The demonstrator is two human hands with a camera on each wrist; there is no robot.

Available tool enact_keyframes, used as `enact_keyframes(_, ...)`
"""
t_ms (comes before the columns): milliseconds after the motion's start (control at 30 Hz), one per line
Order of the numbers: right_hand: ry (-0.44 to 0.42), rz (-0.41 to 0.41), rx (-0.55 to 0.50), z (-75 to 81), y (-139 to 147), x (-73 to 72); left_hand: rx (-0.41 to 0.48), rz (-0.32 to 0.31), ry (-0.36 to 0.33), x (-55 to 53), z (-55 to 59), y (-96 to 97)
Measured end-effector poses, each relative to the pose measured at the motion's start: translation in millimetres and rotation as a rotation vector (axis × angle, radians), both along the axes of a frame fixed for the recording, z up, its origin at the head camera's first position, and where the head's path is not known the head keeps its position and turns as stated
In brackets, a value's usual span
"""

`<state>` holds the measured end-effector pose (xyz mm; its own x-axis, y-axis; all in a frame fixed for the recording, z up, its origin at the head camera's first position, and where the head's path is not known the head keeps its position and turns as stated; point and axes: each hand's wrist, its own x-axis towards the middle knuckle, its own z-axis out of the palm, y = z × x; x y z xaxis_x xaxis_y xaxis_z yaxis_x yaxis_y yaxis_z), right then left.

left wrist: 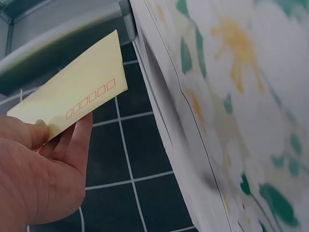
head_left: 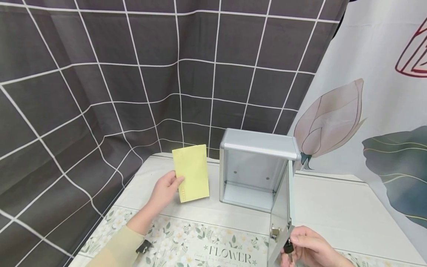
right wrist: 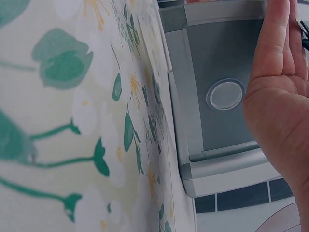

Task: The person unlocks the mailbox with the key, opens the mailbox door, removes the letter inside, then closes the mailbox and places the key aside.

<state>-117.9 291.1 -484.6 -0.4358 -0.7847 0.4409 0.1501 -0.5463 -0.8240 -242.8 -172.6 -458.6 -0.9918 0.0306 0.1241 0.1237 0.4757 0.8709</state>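
Note:
My left hand (head_left: 168,189) pinches a yellow envelope (head_left: 192,172) by its left edge, thumb in front and fingers behind. A row of small red squares shows on the envelope (left wrist: 84,87) in the left wrist view. To the right of it stands a silver-grey metal box (head_left: 260,139), its front standing open and its inside visible. At the free edge of the swung-out box door (head_left: 281,207), my right hand (head_left: 310,244) grips with the thumb near the lock (head_left: 275,233). A black-headed key (head_left: 288,246) hangs by those fingers, partly hidden.
The table carries a white cloth with a floral band and the printed word FLOWER (head_left: 230,254). Behind hangs a dark curtain (head_left: 197,78) with white grid lines. A pale curtain with leaf prints (head_left: 377,118) hangs at the right.

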Motion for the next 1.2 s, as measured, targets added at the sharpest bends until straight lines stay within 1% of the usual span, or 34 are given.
enact_keyframes(100, -0.001, 0.003, -0.002, 0.6, 0, 0.1, 0.001, 0.023, -0.008, -6.8, -0.7, -4.5)
enact_keyframes(167, -0.004, 0.008, -0.004, 1.2, 0, 0.4, 0.018, 0.033, -0.026, -10.3, -0.7, -6.6)
enact_keyframes(367, -0.025, 0.032, -0.020, 3.1, -2, 0.2, 0.083, 0.045, -0.093, -16.3, -0.6, -12.4)
enact_keyframes(467, -0.019, 0.030, -0.020, 3.9, -3, 0.6, 0.102, 0.050, -0.129, -19.6, -3.1, -17.0)
enact_keyframes(567, -0.031, 0.037, -0.023, 3.6, -3, 1.2, 0.117, 0.061, -0.160, -23.5, -5.6, -21.2)
enact_keyframes(733, -0.048, 0.047, -0.024, 1.4, -3, 1.7, 0.144, 0.074, -0.194, -31.8, -11.2, -27.6)
enact_keyframes(900, -0.037, 0.042, -0.026, 0.7, -1, 1.5, 0.173, 0.068, -0.234, -38.0, -15.0, -32.0)
enact_keyframes(1067, -0.018, 0.035, -0.024, 2.2, -3, 1.4, 0.171, 0.049, -0.267, -41.5, -19.4, -37.1)
enact_keyframes(1200, -0.038, 0.040, -0.023, 5.9, -4, 2.6, 0.158, 0.027, -0.285, -43.8, -21.8, -37.2)
